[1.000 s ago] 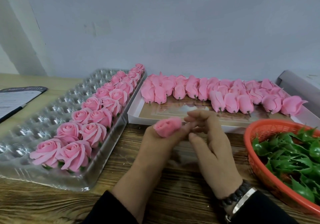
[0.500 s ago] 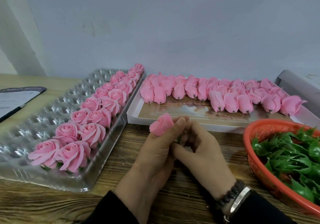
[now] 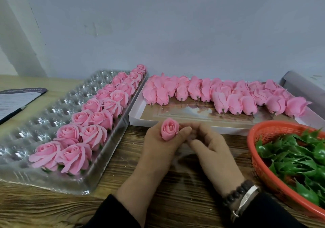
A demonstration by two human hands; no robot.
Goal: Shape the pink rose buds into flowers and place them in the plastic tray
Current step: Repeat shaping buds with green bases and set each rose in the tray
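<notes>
1. The left hand (image 3: 158, 145) pinches a pink rose bud (image 3: 169, 128), fingers curled round it.
2. The right hand (image 3: 209, 146) has its fingers curled at the bud's base; whether they grip is unclear.
3. The plastic tray (image 3: 44, 118) lies left on the tabletop (image 3: 175, 201).

Both forearms wear black sleeves (image 3: 112, 215) reaching the wrists. At the right wrist, toward four o'clock, sit a dark beaded bracelet (image 3: 236, 191) and beside it a silver metal bangle (image 3: 246, 201).
</notes>
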